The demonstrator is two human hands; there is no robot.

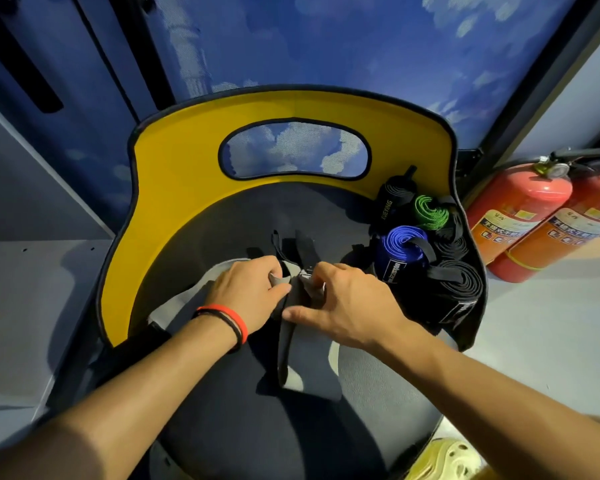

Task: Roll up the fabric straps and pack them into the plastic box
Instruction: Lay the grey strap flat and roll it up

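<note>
A grey fabric strap [286, 355] lies across the dark seat of a chair [222, 410] with a yellow backrest [187, 161]. My left hand [248, 292] pinches the strap's far end, and my right hand [343, 303] grips the same end just beside it, thumb pressed on the fabric. The strap's tail runs toward me between my forearms. At the seat's right side sit several rolled straps: a blue roll [400, 251], a green roll [430, 211], a black roll with white lettering [392, 199] and a large black roll [461, 289]. No plastic box is in view.
Two red fire extinguishers [534, 213] stand on the grey floor to the right of the chair. A blue sky-patterned wall [326, 46] rises behind the backrest. A pale yellow shoe [447, 459] shows at the bottom right.
</note>
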